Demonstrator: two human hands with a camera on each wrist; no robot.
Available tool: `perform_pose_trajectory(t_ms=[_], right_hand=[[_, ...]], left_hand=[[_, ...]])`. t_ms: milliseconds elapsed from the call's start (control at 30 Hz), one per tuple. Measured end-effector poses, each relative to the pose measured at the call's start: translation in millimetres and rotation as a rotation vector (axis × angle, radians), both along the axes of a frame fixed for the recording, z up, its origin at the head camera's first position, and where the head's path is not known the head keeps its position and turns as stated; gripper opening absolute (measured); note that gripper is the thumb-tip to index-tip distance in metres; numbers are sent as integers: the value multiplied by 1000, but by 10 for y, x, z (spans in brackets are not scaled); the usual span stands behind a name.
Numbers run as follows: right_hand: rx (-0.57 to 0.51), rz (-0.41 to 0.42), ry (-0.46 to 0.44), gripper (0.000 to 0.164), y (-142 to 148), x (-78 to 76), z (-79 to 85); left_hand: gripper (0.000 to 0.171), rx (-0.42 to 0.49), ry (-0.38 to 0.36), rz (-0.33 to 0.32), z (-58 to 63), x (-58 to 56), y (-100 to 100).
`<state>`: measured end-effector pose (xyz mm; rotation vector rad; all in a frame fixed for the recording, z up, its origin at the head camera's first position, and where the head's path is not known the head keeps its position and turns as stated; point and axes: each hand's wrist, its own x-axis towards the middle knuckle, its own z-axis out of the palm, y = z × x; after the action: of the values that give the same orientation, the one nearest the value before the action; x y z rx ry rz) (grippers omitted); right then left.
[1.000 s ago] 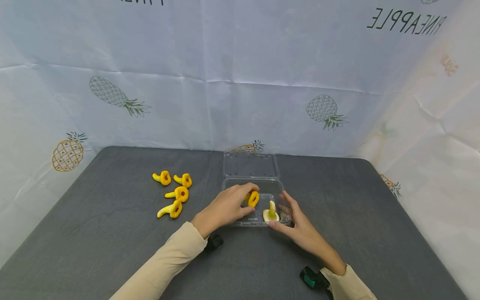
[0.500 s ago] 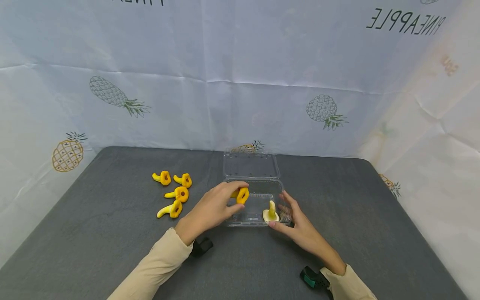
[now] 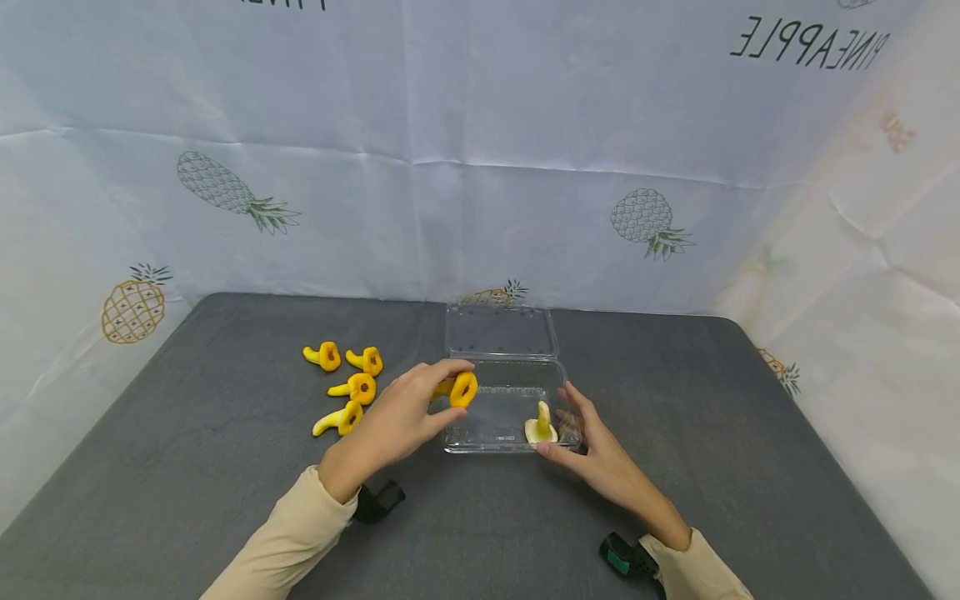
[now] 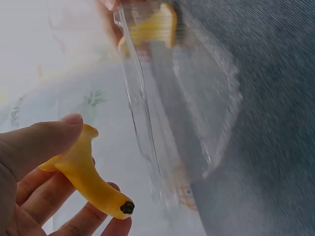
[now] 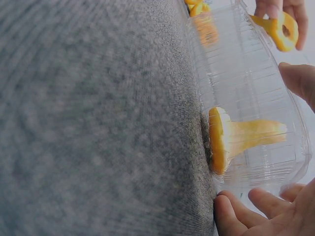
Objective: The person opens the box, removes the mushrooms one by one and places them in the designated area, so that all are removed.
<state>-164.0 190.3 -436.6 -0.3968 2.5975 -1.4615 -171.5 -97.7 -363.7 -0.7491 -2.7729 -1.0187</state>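
My left hand (image 3: 401, 417) pinches a yellow mushroom (image 3: 463, 390) between thumb and fingers, over the left end of a clear plastic clamshell box (image 3: 491, 423). In the left wrist view the held mushroom's curved stem (image 4: 93, 187) shows a dark tip. Another mushroom (image 3: 542, 427) stands cap down in the right front corner of the box, its pale stem pointing up; the right wrist view shows this stem (image 5: 253, 132) through the clear wall. My right hand (image 3: 603, 458) holds that end of the box, thumb at the front rim and fingers round the side.
Several yellow mushrooms (image 3: 360, 389) lie in a loose group on the grey table (image 3: 480, 533), left of the box. The open lid (image 3: 501, 331) lies back behind the box, close to the pineapple-print curtain (image 3: 360, 225).
My left hand has moved left with the mushroom, from over the middle of the box to its left end. The right hand and the box have stayed in place.
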Motion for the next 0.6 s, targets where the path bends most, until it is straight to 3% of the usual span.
perform_pose_trajectory(t_ms=[233, 600], right_hand=[[0, 3, 5, 97, -2, 5, -1], [2, -10, -7, 98, -14, 7, -2]], left_hand=[[56, -6, 19, 42, -46, 18, -160], [55, 28, 52, 46, -128, -8, -358]])
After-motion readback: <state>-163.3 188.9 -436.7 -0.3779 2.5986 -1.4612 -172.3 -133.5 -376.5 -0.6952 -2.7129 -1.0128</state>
